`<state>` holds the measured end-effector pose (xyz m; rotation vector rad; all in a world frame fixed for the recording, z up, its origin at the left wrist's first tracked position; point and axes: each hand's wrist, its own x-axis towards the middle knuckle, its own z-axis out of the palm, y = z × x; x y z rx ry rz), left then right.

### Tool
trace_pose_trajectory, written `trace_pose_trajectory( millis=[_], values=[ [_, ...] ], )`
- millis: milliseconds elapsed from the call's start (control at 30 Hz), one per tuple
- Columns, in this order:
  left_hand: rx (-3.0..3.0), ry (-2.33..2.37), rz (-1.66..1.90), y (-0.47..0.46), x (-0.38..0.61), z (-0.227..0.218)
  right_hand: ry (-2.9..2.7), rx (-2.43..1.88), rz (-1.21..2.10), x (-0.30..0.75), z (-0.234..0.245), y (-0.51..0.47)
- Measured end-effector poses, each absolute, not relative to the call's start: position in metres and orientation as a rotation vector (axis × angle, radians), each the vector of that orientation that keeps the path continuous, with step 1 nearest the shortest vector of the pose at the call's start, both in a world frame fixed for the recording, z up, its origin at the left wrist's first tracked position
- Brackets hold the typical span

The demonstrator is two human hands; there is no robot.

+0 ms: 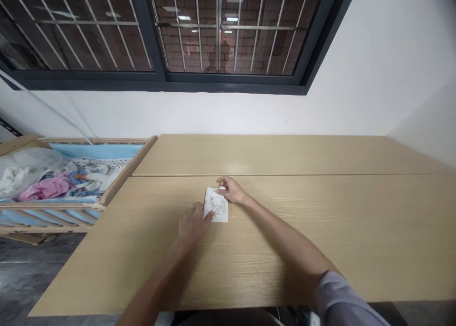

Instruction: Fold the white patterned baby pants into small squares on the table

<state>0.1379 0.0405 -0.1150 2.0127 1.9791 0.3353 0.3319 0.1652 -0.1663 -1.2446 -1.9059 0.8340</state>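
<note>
A small flat white packet [215, 206] with faint printed drawings lies on the light wooden table [285, 231]. I cannot tell whether it is paper or a tissue pack. My left hand [195, 224] is at its lower left edge, thumb on top and fingers curled along the side. At the upper right corner, my right hand [231, 191] grips it with the thumb on top and the fingers bent beyond the far edge. Parts of the packet's edges are hidden under both hands.
To the left stands a wooden cot [128, 169] with blue lining, holding clothes, a pink cloth [48, 187] and a clear plastic bag [32, 164]. A seam crosses the table beyond my hands. Behind are a white wall [228, 112] and a barred window [228, 82].
</note>
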Motion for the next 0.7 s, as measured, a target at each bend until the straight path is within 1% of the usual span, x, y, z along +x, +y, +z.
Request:
trace_pose_trajectory(
  millis=[67,133,200,267,367,467,567,700],
  values=[
    [2.13,2.018,0.371,0.027,0.144,-0.115,-2.016,-1.196,0.745,0.333,-0.154,0.156],
    [2.328,1.993,0.481,0.011,0.15,-0.12,-2.215,-1.09,0.59,0.333,-0.136,0.141],
    [2.532,1.915,0.589,-0.004,0.158,-0.132,-2.441,-0.935,0.46,0.33,-0.12,0.121],
    [2.652,1.871,0.609,-0.015,0.164,-0.147,-2.625,-0.755,0.406,0.325,-0.113,0.102],
    [2.712,1.914,0.539,-0.023,0.171,-0.165,-2.788,-0.541,0.413,0.321,-0.122,0.083],
    [2.724,1.954,0.507,-0.023,0.173,-0.172,-2.843,-0.474,0.432,0.325,-0.138,0.084],
    [2.706,1.959,0.515,-0.02,0.171,-0.172,-2.839,-0.497,0.418,0.334,-0.146,0.101],
    [2.694,1.971,0.512,-0.019,0.168,-0.174,-2.799,-0.644,0.408,0.344,-0.143,0.131]
  ],
)
